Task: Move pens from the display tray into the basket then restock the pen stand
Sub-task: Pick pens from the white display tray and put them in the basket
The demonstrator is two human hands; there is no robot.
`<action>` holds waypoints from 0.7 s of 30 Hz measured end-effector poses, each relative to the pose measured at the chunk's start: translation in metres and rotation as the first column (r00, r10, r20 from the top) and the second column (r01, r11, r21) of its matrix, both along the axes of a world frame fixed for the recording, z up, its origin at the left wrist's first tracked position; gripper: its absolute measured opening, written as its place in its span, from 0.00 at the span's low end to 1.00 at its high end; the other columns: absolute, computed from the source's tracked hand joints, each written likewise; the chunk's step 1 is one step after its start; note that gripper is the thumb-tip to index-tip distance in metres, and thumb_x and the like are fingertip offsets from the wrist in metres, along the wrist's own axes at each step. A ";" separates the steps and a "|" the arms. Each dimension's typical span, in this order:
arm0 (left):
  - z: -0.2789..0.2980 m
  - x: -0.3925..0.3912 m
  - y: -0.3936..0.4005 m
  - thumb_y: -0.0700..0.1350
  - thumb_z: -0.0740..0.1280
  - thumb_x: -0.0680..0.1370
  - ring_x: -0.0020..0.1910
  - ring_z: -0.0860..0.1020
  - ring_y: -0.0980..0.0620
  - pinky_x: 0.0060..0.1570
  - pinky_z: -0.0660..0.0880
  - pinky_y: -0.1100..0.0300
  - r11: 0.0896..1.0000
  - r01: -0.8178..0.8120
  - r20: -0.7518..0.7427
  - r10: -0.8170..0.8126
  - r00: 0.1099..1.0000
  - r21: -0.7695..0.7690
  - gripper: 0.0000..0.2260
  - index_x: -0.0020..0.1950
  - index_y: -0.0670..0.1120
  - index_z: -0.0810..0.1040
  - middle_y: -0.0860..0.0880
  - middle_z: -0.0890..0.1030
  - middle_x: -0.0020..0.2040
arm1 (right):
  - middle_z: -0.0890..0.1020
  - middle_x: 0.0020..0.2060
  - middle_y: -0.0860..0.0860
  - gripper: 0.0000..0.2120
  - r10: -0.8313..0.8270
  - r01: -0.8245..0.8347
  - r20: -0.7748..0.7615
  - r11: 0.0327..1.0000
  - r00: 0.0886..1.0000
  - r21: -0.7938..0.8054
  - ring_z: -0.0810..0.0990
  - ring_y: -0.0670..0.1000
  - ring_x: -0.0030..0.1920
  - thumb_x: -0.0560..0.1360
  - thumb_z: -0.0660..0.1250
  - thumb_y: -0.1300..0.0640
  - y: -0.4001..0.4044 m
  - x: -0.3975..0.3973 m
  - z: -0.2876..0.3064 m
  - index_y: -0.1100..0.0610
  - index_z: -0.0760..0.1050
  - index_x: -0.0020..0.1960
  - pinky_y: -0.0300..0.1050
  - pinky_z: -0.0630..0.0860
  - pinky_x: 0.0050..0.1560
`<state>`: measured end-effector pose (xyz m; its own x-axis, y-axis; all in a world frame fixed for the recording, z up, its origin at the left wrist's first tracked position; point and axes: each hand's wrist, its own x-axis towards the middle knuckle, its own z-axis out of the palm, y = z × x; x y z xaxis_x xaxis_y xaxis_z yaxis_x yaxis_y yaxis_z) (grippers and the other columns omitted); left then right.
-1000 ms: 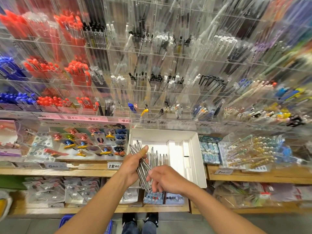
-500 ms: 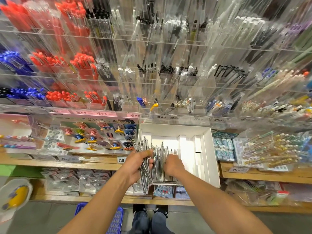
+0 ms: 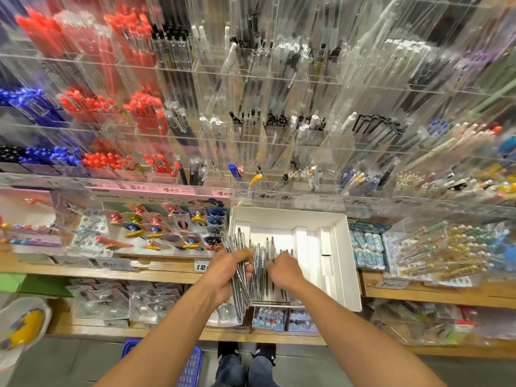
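The left hand point(image 3: 223, 277) grips a bundle of clear silver-tipped pens point(image 3: 240, 286) at the near left corner of the white cardboard display tray point(image 3: 342, 261). Just right, the right hand point(image 3: 282, 270) reaches among the loose pens in the tray point(image 3: 261, 272); its grip cannot be told. A blue plastic basket point(image 3: 191, 367) sits on the floor, near.

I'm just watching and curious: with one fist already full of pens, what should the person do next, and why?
Probably close the right hand on a few more silver pens lying in the white tray and pass them across. The left hand already grips a bundle, pens remain in the tray, and the blue basket waits below by the feet.
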<state>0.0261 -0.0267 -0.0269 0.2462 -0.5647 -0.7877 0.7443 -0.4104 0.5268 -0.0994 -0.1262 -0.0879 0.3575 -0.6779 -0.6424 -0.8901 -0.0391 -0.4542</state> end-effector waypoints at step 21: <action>0.010 0.020 0.012 0.33 0.66 0.77 0.25 0.77 0.52 0.24 0.75 0.61 0.999 -0.037 -0.028 0.038 0.999 0.030 0.05 0.42 0.38 0.76 0.46 0.76 0.29 | 0.78 0.41 0.50 0.03 0.170 -0.182 -0.124 0.979 0.978 -0.093 0.74 0.50 0.38 0.76 0.65 0.59 0.030 0.025 -0.008 0.56 0.73 0.50 0.42 0.71 0.38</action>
<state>0.0459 -0.0143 -0.0174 0.2439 -0.5320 -0.8109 0.7741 -0.3969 0.4933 -0.0749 -0.0961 -0.0956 0.4050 -0.6758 -0.6158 -0.9111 -0.2413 -0.3343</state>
